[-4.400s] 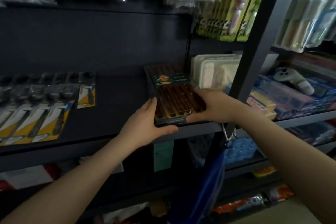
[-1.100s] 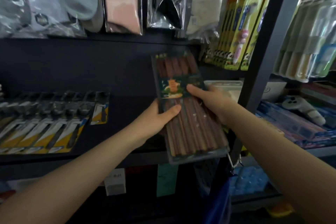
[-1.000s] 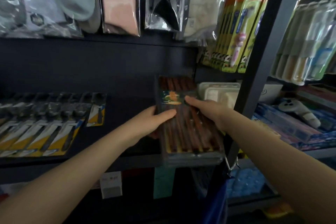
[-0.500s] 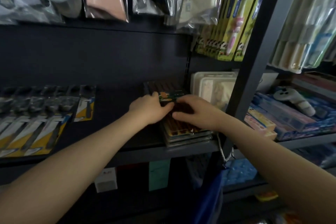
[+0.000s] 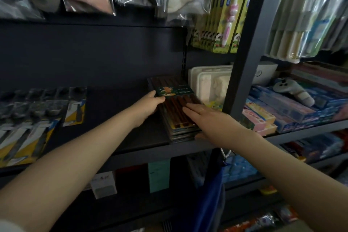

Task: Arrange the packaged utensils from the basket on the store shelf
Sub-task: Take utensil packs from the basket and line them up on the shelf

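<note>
While the stack of chopstick packs (image 5: pixel 175 107) lies flat on the dark shelf (image 5: pixel 131 137), just left of the white trays (image 5: pixel 211 83), the left hand (image 5: pixel 148 104) grips its left edge. The right hand (image 5: pixel 211 118) rests on top with straight fingers, thumb against the near end.

A stack of chopstick packs (image 5: pixel 175 111) lies on the dark shelf (image 5: pixel 131 137). The left hand (image 5: pixel 148 104) grips its left edge. The right hand (image 5: pixel 205 118) rests flat on top.

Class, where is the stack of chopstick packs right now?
The chopstick packs lie on the dark shelf, centre, between both hands, left of the white trays.
</note>
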`<state>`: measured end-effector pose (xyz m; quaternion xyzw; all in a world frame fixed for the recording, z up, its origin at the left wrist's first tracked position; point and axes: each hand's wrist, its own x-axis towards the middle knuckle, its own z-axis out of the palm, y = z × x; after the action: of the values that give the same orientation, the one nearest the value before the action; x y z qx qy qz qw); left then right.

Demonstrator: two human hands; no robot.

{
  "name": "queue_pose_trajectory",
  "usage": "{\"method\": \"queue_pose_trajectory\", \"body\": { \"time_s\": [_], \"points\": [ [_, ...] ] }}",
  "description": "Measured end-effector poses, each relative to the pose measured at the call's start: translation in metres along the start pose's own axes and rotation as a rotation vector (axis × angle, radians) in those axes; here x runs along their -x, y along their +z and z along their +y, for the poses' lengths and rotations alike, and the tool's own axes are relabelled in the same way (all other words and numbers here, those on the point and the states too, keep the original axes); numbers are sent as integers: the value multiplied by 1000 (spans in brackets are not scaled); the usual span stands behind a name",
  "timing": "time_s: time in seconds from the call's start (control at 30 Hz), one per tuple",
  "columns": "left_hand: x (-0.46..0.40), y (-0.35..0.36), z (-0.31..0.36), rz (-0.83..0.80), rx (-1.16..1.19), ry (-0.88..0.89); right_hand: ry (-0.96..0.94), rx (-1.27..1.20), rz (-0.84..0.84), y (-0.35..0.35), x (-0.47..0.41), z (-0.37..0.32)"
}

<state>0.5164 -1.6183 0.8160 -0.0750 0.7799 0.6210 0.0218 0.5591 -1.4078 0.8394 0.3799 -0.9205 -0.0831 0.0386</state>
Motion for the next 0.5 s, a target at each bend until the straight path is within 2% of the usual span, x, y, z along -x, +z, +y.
{"method": "queue_pose_trajectory", "body": {
  "time_s": [0.17,0.5],
  "points": [
    [-7,7,0,36,25,18,20,-101,-17,0,-10,2],
    [25,8,-4,65,-18,76,34,-134,42,3,-13,1]
  ]
}}
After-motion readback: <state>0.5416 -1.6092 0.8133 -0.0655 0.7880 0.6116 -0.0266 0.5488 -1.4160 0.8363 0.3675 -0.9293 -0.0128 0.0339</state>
